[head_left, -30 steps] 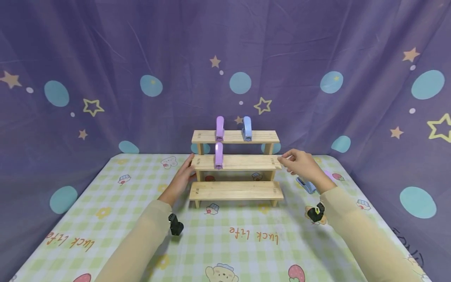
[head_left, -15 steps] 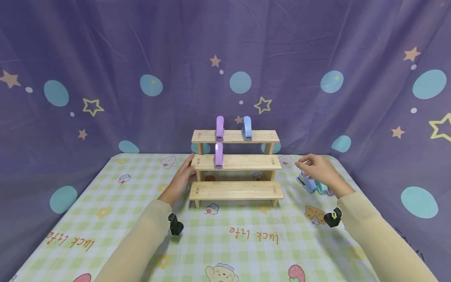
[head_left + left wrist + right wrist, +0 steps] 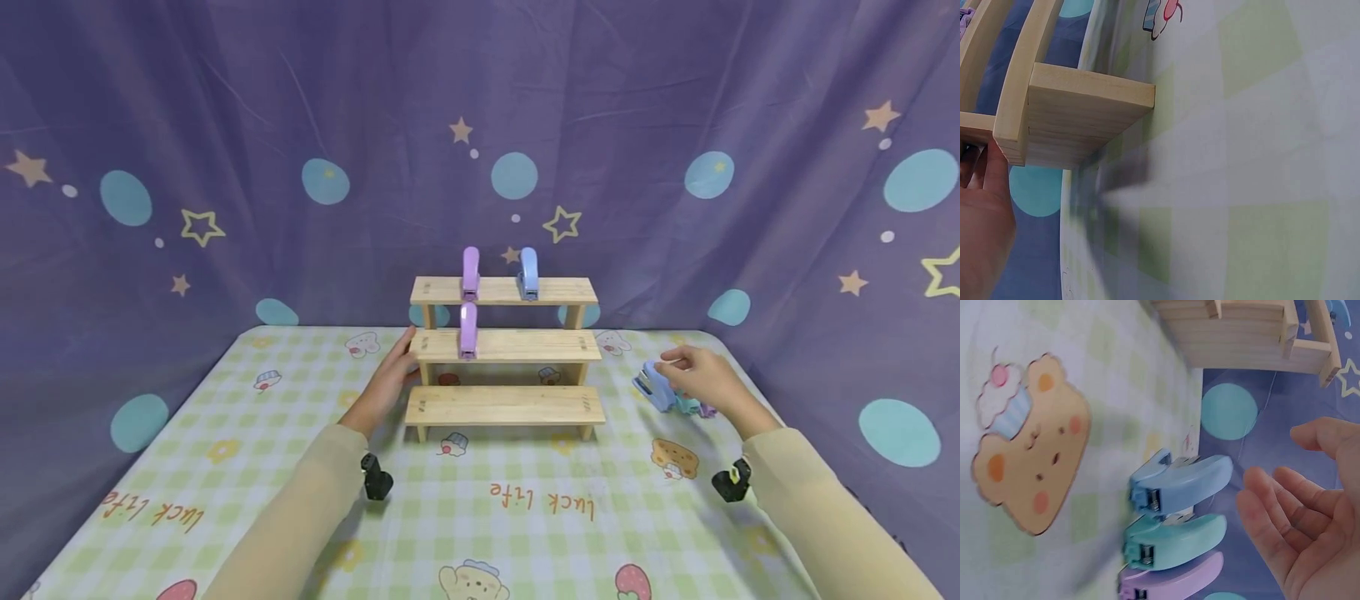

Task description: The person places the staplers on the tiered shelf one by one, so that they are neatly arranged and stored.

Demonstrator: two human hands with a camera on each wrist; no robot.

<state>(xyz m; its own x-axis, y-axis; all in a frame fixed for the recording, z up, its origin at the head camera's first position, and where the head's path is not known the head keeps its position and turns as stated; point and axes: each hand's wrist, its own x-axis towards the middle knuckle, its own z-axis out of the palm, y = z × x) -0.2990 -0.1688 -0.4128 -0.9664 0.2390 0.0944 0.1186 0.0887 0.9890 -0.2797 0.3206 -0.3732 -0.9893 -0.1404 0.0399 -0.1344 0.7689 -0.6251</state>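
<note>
A three-tier wooden display rack (image 3: 504, 406) stands mid-table. My left hand (image 3: 387, 385) grips the left end of its middle board; in the left wrist view the fingers (image 3: 994, 165) are bent at the board's edge, partly hidden. Over the right side of the table, my right hand (image 3: 705, 379) holds nothing, its thumb apart from its loosely bent fingers. Just beside it, a blue stapler (image 3: 1182, 484), a mint green stapler (image 3: 1175, 540) and a purple stapler (image 3: 1172, 578) lie in a row. A purple stapler (image 3: 470, 273) and a blue stapler (image 3: 528, 273) stand on the top tier, another purple stapler (image 3: 468, 332) on the middle one.
A checked, cartoon-printed cloth (image 3: 300, 475) covers the table. Behind it hangs a purple curtain (image 3: 360, 100) with stars and dots. A black wrist camera (image 3: 377, 478) sits by the left cuff and another black wrist camera (image 3: 732, 481) by the right.
My right hand has moved from the right end of the middle board out to the right, over the staplers. The left hand keeps its place on the rack.
</note>
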